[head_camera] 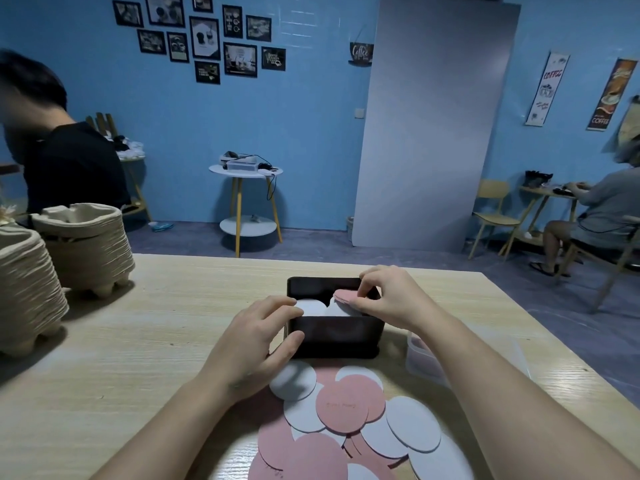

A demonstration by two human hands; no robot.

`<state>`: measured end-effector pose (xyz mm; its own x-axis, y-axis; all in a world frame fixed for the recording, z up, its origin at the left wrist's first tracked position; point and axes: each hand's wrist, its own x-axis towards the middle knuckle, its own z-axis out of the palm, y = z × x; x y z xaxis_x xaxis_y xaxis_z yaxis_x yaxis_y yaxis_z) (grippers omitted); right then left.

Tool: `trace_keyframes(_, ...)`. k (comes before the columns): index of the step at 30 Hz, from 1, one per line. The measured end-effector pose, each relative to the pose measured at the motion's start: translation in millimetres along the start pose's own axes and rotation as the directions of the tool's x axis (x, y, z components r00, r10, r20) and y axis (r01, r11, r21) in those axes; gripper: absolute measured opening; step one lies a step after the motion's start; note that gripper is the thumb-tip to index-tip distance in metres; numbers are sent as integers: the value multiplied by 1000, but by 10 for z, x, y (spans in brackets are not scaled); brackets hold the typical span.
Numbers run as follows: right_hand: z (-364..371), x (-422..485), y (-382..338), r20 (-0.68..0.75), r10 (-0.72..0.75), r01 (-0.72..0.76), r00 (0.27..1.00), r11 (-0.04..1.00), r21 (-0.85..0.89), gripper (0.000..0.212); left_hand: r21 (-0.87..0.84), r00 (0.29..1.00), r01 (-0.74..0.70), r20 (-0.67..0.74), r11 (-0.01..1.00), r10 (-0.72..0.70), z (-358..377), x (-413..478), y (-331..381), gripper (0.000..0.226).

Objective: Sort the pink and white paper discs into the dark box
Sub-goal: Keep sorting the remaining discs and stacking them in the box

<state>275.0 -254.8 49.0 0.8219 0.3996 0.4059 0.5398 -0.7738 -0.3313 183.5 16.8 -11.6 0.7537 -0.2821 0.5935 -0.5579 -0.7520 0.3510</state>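
Most of the paper discs are not yet sorted: a loose heap of pink discs [341,405] and white discs [412,424] lies overlapping on the wooden table [138,341], just in front of the dark box [334,336] and nearest the person doing the work. Inside the box only a few are in place, with white discs [311,306] showing on its left side and a small stack of pink ones [346,295] on its right. The person's right hand [388,299] reaches over the box's far right corner, fingertips pinched on the edge of the pink stack as if seating it. The left hand [256,337] steadies the box, thumb pressed against its front wall and fingers curled over the left rim, touching the white discs there. A clear plastic tub [426,362] sits just beside the box on the right. By the look of it the job is in its early part; well over a dozen discs on the table would still need separating by colour and carrying in.
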Motion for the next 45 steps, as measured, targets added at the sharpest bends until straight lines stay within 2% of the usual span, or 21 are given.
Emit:
trace_keyframes(3, -39, -35, -36, 15, -6, 6, 1000, 1000, 1, 45, 16, 1000, 1, -11, 1000, -1, 4, 4, 9, 36)
trace_keyframes(7, -36, -65, -58, 40, -18, 18, 999, 1000, 0, 11, 89, 1000, 5, -9, 996, -5, -2, 53, 27, 40)
trace_keyframes(8, -27, -81, -64, 38, -31, 31, 999, 1000, -5, 11, 116, 1000, 0, 14, 993, -2, -5, 87, 34, 42)
trace_keyframes(12, 47, -181, -61, 1, -84, 84, 996, 996, -38, 16, 161, 975, -2, 220, 987, -34, -32, 321, 87, 57)
trace_keyframes(17, 55, -286, -66, -55, -106, 105, 993, 994, -27, 15, 228, 886, -49, 460, 972, -63, -71, 604, 208, 67)
trace_keyframes(23, 67, -323, -49, -37, -103, 101, 994, 994, -44, 14, 245, 803, -48, 586, 968, -108, -52, 777, 179, 56)
trace_keyframes(25, 83, -335, -50, -33, -96, 95, 995, 995, -43, 15, 238, 776, -35, 618, 971, -123, -49, 821, 184, 59)
trace_keyframes(28, 103, -345, -56, -22, -81, 80, 996, 996, -32, 15, 207, 786, -22, 608, 978, -111, -18, 851, 193, 78)
trace_keyframes(34, 105, -336, -43, 25, -56, 57, 998, 997, -43, 21, 65, 857, 83, 504, 994, -105, 17, 785, 115, 89)
trace_keyframes(40, 81, -361, -72, 57, -23, 26, 998, 998, -58, 24, -79, 910, 150, 400, 986, -106, -90, 627, -52, 82)
trace_keyframes(45, 72, -338, -97, 74, 2, 4, 997, 997, -78, 27, -311, 953, 210, 275, 927, -124, -120, 427, -127, 57)
